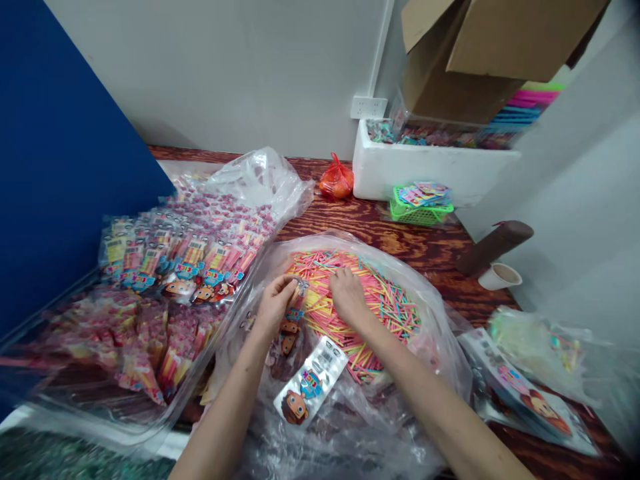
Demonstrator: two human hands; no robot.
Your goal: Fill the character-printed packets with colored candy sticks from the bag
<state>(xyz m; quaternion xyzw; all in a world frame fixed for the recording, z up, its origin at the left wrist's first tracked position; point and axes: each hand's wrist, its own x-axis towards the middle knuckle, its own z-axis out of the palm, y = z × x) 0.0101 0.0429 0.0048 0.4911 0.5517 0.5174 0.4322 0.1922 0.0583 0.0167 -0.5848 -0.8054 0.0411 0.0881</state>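
Observation:
My left hand (276, 303) pinches the top edge of a clear printed packet (289, 337) with a cartoon face and blue lettering. Over the heap of thin pink, yellow and blue-green sticks (365, 300), my right hand (347, 297) reaches in with its fingers curled down. What sits between those fingertips is hidden. The sticks lie in a large clear plastic bag (437, 320) with its mouth spread wide. A flat packet (311, 381) with a cartoon face rests on the near side of the bag, between my forearms.
To the left, a clear tray (185, 400) holds many filled packets (173, 257). Behind are a knotted red bag (337, 179), a green basket (420, 212) and a white foam box (425, 167) under a cardboard box (465, 73). At right stand a brown bottle (495, 247), a paper cup (499, 277) and flat packets (530, 393).

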